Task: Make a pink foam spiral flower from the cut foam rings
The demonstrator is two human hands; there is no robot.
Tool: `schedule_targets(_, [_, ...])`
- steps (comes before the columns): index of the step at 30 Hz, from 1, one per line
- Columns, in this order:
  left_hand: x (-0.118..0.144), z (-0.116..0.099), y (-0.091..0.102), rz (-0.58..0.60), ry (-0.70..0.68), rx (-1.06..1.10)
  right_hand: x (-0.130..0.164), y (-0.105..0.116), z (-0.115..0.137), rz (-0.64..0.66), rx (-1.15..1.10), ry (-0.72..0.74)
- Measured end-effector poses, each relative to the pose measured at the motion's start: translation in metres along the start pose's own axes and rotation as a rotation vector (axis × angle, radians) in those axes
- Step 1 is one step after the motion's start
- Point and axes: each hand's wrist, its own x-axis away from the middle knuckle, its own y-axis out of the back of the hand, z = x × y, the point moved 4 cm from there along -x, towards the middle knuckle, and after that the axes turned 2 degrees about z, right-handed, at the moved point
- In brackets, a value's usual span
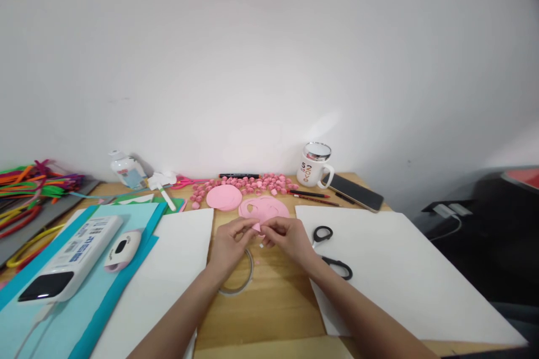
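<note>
Pink foam piece [256, 227] is being pinched and rolled between left hand [229, 244] and right hand [290, 238], both grips narrow on it; next, probably tighter curling.

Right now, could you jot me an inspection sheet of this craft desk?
Surface: wooden desk, white sheets, blue paper.
Job's things: small pink paper piece pinched between left hand and right hand.
Clutter: black-handled scissors, white mug, dark phone, pink paper rolls, tape ring.
Grip: both shut on the piece.
Cables: white cable from power bank.
Surroundings: plain white wall.
</note>
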Motion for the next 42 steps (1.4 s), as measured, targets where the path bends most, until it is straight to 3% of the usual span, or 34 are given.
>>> schedule_targets(4, [0.0000, -0.0036, -0.0004, 0.024, -0.057, -0.039, -0.0007, -0.0005, -0.0012, 0.033, -0.051, -0.010])
schedule_targets(19, [-0.0017, -0.0095, 0.0032, 0.068, -0.061, -0.055, -0.0014, 0.0027, 0.0065, 0.156, -0.091, -0.064])
schedule_targets(29, [-0.0022, -0.0033, 0.0017, 0.099, -0.083, -0.078, -0.0017, 0.0002, 0.0011, 0.132, -0.089, -0.064])
schedule_targets(34, [-0.0022, -0.0050, 0.0011, 0.108, -0.017, -0.016, -0.0017, 0.0001, 0.0016, 0.116, -0.081, -0.046])
schedule_targets(42, [-0.0033, -0.0056, 0.0048, 0.050, 0.012, -0.002, 0.0000, 0.0023, 0.0073, 0.106, -0.028, -0.017])
